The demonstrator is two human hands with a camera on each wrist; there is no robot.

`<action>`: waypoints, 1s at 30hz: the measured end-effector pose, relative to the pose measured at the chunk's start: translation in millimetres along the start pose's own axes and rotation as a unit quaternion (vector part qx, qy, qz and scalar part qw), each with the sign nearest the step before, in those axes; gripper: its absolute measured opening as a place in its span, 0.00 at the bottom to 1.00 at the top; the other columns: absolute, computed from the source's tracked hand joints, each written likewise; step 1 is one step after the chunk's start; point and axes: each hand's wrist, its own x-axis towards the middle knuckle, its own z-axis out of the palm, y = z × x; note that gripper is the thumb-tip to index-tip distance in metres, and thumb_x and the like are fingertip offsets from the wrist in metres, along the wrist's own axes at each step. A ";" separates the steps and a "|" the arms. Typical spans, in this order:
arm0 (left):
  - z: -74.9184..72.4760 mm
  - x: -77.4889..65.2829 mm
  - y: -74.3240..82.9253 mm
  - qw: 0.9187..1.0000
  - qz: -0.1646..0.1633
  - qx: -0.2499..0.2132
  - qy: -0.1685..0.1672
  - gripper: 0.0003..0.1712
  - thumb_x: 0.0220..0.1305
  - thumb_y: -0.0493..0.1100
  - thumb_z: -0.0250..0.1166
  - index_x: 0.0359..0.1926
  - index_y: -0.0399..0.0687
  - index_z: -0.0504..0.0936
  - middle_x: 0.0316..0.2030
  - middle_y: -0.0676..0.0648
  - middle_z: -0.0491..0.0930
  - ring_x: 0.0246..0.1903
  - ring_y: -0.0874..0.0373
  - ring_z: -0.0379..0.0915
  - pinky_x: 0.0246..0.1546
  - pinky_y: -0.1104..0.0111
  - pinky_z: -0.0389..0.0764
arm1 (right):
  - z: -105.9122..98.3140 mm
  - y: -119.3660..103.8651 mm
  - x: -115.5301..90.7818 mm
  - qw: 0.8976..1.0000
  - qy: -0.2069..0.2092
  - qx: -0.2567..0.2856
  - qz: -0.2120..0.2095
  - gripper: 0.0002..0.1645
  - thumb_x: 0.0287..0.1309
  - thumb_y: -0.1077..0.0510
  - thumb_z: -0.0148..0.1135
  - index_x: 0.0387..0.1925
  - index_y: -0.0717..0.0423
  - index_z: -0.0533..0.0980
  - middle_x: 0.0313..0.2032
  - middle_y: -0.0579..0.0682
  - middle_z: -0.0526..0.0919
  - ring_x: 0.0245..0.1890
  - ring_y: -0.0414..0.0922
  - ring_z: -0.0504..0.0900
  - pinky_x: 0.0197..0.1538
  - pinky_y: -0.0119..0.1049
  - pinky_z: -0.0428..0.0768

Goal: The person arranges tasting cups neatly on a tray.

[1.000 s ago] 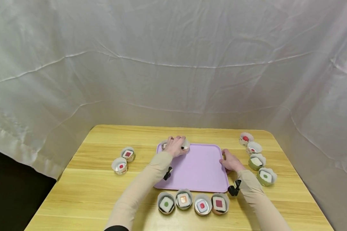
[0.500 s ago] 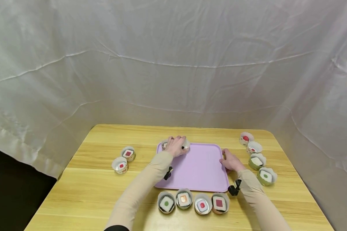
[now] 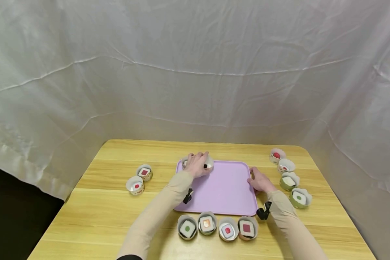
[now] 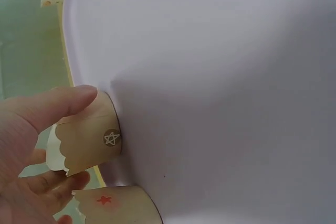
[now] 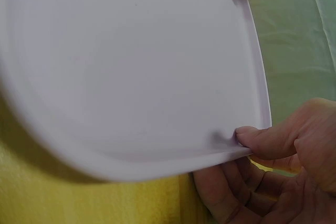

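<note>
My left hand [image 3: 196, 165] grips a pale paper cup [image 4: 86, 142] with a star on its side, at the back left of the lilac tray [image 3: 225, 191]. In the left wrist view its thumb lies on the near wall and the fingers reach round the far side. Close by on the tray stands a second paper cup [image 4: 118, 205] bearing a red star; the hand partly hides it in the head view. My right hand [image 3: 261, 181] pinches the tray's right rim, thumb on the inner side and fingers outside, as the right wrist view shows.
Along the tray's front edge stands a row of cups [image 3: 206, 224] with sushi-like pieces in them. Several more filled cups [image 3: 288, 181] line the wooden table's [image 3: 117, 224] right side. Two others [image 3: 135, 186] sit to the left. Grey curtains [image 3: 195, 90] surround the table.
</note>
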 end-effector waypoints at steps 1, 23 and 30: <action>-0.6 -1.1 -0.3 1.000 0.000 -0.008 0.003 0.45 0.59 0.50 0.73 0.73 0.41 0.64 0.62 0.36 0.76 0.62 0.41 0.74 0.73 0.46 0.60 | 0.0 -0.2 -0.2 1.000 -0.001 0.001 0.001 0.26 0.71 0.63 0.51 0.64 0.68 0.57 0.35 0.63 0.75 0.24 0.47 0.81 0.23 0.35 0.84; -26.3 -29.3 -15.8 0.993 -0.031 -0.111 0.020 0.59 0.49 0.55 0.80 0.75 0.40 0.59 0.71 0.35 0.68 0.71 0.40 0.63 0.77 0.44 0.54 | -0.1 2.6 5.2 1.000 -0.006 -0.003 0.012 0.27 0.72 0.62 0.51 0.65 0.68 0.56 0.35 0.63 0.76 0.25 0.47 0.81 0.25 0.35 0.83; -35.4 -44.8 -22.2 0.986 -0.056 -0.153 0.022 0.58 0.49 0.48 0.80 0.75 0.36 0.58 0.73 0.35 0.64 0.74 0.38 0.58 0.79 0.45 0.52 | 0.6 3.2 6.5 1.000 -0.006 0.000 0.015 0.27 0.72 0.62 0.51 0.66 0.67 0.56 0.36 0.63 0.76 0.26 0.48 0.81 0.25 0.35 0.84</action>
